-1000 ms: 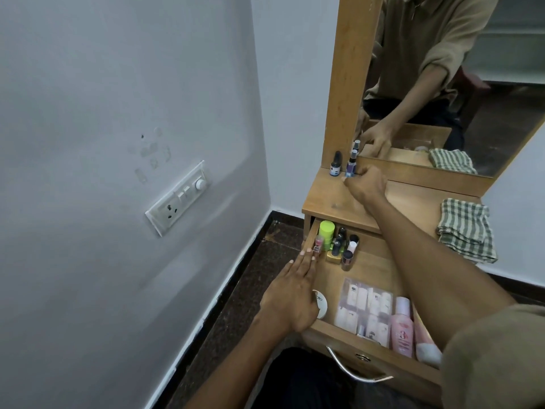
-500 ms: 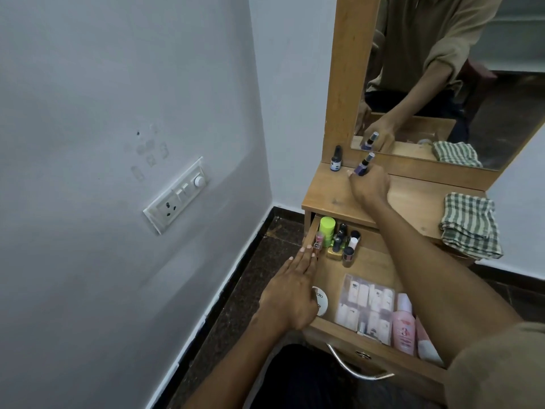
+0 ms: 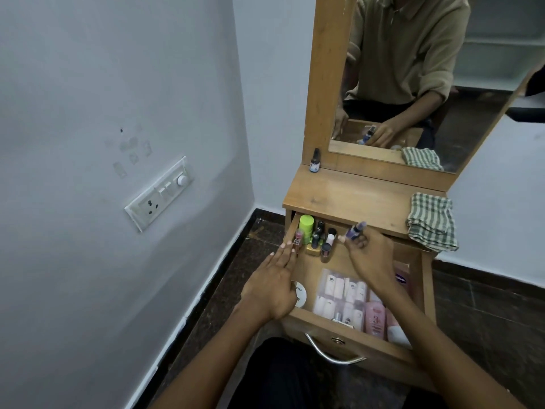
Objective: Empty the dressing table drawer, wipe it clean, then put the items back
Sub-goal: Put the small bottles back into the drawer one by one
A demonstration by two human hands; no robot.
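in the head view, a small purple bottle (image 3: 354,230) is gripped in the curled fingers of the right hand (image 3: 368,255); it is tilted, its long axis running up and to the right, cap end uppermost, over the back of the open drawer (image 3: 348,335). the drawer is pulled out of a wooden dressing table (image 3: 354,196) set in a corner of pale walls above a dark floor. a dark dropper bottle (image 3: 315,161) is stood upright by the mirror (image 3: 413,84), and a checked cloth (image 3: 431,221) is laid on the top's right edge. the left hand (image 3: 274,287) is laid flat on the drawer's left wall, fingers straight and pointed away, nothing grasped.
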